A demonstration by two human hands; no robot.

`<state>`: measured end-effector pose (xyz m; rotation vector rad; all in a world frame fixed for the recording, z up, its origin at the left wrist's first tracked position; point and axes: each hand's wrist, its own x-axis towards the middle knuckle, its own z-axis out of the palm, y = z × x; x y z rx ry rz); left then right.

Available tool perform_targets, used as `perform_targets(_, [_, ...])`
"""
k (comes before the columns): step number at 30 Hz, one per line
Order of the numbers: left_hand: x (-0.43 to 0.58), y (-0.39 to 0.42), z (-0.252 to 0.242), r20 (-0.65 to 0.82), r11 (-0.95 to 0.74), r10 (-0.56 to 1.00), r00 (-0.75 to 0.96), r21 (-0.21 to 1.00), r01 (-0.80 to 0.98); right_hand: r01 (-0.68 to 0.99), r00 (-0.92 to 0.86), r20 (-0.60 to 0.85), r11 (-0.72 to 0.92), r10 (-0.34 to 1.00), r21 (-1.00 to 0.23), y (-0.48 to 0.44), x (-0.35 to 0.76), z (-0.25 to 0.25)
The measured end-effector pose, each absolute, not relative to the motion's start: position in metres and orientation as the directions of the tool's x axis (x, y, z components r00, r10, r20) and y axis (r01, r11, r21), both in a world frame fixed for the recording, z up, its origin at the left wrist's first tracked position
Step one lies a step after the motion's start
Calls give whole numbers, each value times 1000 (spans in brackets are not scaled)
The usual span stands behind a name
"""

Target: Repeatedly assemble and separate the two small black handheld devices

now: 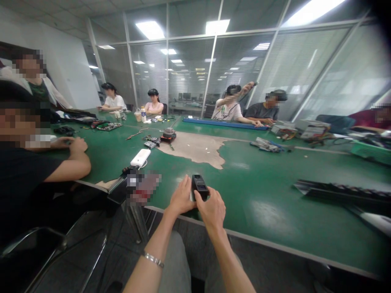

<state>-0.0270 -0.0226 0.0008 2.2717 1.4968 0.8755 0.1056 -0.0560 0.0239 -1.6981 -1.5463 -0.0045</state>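
Observation:
A small black box-shaped device (pixel 200 185) with recessed openings on its upper face stands at the near edge of the green table (pixel 250 191). My left hand (pixel 182 196) presses against its left side, fingers stretched along it. From the right, my right hand (pixel 213 205) grips the device, with the thumb on its near face and the fingers curled round the far side. What the device is exactly cannot be made out. Its underside is hidden.
Left of my hands lie a white power bank (pixel 140 158) with a cable and a dark tray-like piece (pixel 119 187). A torn brown sheet (pixel 195 148) covers the table's middle. At right is a long black finned part (pixel 342 191). Several people sit around; one person's arm (pixel 69 167) rests at left.

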Motion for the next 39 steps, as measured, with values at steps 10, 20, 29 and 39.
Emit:
perform_targets(10, [-27,-27,2,317,-416,905,286,511,752,815,241,508,111,827,-569,-66,104,10])
perform_targets(20, [-27,-32,9,358,-444,887,292,486,753,798,255,478,96,840,-595,-70,102,17])
perform_targets(29, [-25,-31,4,386,-440,885,260,515,736,775,296,521,117,801,-621,-58,102,17])
perform_targets(39, [-23,-27,3,330,-403,907,261,505,763,720,354,629,228,692,-656,-43,132,43])
